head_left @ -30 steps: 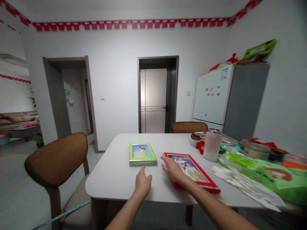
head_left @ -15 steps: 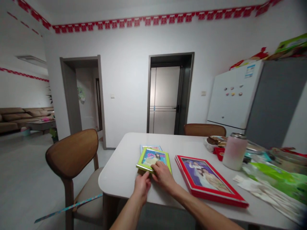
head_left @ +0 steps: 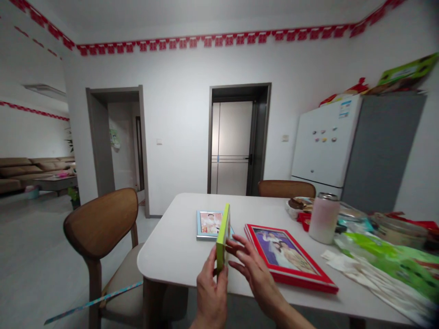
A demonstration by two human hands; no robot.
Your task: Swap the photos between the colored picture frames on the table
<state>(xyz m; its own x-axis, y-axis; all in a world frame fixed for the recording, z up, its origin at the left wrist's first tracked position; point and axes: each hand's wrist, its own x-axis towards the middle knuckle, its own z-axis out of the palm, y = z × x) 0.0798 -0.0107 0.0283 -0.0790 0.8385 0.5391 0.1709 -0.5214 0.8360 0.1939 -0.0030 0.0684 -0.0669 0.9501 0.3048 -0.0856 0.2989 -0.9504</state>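
Left hand [head_left: 212, 290]: clamped on the near end of the green frame [head_left: 223, 237], thumb on one side, fingers on the other.

Right hand [head_left: 255, 272]: fingers spread, just beside the frame's right face (whether a fingertip touches it, I cannot tell).

Green frame: turned on edge, narrow side toward the viewer, above the near part of the desk [head_left: 171, 260]. Risk: with one end alone gripped, a loose pinch could let it twist or drop, front glazing first, if it has any.

Blue frame [head_left: 208, 223]: flat on the desk, picture up, partly hidden behind the green one. Risk: a slip or low swing of the green frame could knock or scratch it.

Red frame [head_left: 291, 258]: flat, right of the right hand, perhaps more than one stacked. Risk: a backward sweep of that wrist could push it askew.

Pink bottle [head_left: 324, 219]: upright beyond the red frame; a shove passed along could tip it.

White cloth [head_left: 363, 276] and green bag [head_left: 394, 269]: to the right.
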